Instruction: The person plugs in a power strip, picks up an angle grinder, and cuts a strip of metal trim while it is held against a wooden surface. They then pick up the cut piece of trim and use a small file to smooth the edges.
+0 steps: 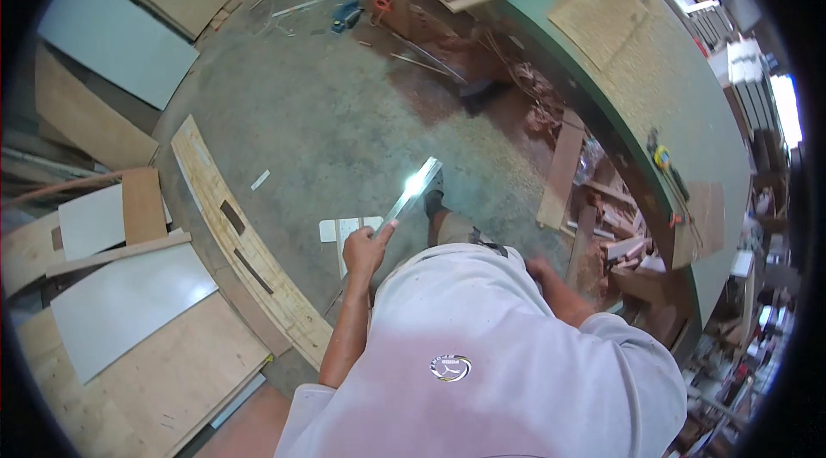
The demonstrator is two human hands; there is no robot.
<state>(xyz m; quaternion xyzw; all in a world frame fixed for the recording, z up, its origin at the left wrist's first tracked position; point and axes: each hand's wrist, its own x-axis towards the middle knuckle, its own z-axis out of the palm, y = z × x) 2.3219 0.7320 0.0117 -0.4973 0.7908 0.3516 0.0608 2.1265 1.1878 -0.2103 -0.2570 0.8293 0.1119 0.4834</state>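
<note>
My left hand (365,251) is closed around the lower end of a shiny metal bar (404,198). The bar slants up and to the right above the concrete floor, and its upper part glares with reflected light. Down beside my right hip is my right hand (539,272), blurred and partly hidden by my pale shirt, so its fingers do not show. My foot (435,200) in a dark shoe stands just under the far end of the bar.
A long slotted wooden board (245,238) lies on the left, beside stacked panels (133,307). To the right stands a green-topped workbench (688,105) with a yellow tape measure (661,157) on it. Wood offcuts (624,247) lie beneath. A blue tool (346,17) is on the floor.
</note>
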